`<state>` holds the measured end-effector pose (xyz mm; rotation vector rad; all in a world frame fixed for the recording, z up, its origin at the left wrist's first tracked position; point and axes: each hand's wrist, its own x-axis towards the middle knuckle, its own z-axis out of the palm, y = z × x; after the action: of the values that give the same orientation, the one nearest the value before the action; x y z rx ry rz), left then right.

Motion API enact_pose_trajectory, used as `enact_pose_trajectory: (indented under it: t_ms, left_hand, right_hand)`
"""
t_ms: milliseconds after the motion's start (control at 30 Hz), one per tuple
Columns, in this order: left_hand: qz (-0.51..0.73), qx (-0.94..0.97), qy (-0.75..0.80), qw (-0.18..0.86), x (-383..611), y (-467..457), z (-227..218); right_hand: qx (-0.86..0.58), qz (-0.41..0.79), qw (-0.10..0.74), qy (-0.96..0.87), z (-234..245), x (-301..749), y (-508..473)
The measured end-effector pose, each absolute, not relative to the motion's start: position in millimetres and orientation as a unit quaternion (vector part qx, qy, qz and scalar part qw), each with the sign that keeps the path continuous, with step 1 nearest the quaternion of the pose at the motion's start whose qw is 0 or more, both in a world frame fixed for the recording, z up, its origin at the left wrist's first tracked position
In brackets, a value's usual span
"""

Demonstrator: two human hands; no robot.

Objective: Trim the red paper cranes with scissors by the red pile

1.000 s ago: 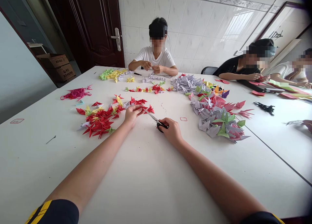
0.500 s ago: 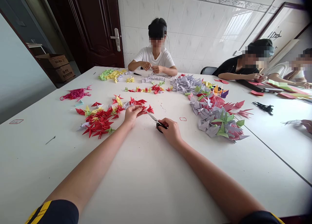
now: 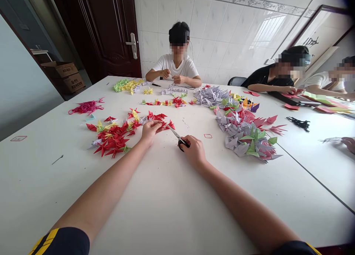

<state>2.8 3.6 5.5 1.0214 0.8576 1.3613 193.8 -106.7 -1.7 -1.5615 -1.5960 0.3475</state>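
Slight rightward shift of scissors [image 3: 174, 133] in right hand [image 3: 195, 149]; grip closed on them, tips pointing up-left, just beside red paper crane [image 3: 170, 125] near left hand [image 3: 151, 132], its hold unclear.

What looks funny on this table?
A thin red paper square outline lies alone on the white table, right of the scissors. It looks odd because it sits apart from the paper crane piles, like a stray scrap.

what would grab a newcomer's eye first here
Two big heaps of folded paper cranes stand out on the white table: red paper cranes left of centre, grey, green and pink paper cranes to the right. Between them, the right hand holds black-handled scissors, tips beside the left hand.
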Motion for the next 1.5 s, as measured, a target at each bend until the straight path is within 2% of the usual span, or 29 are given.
enact_pose_trajectory:
  t_ms: [167, 433, 1000, 1500]
  left_hand:
    - [0.594, 0.426, 0.36, 0.579, 1.7, 4.1, 5.7]
    - [0.603, 0.423, 0.34, 0.585, 2.4, 2.0, 8.0]
    - [0.598, 0.431, 0.335, 0.587, 2.0, 3.2, 7.2]
    - [0.592, 0.424, 0.339, 0.596, 1.8, 2.2, 9.3]
  right_hand:
    - [-0.614, 0.104, 0.432, -0.652, -0.3, 196.6, -106.0]
    - [-0.6, 0.121, 0.488, -0.622, 0.1, 196.2, -105.5]
    - [-0.584, 0.184, 0.456, -0.645, 1.5, 195.1, -104.9]
    - [-0.586, 0.171, 0.455, -0.648, 0.7, 194.5, -105.1]
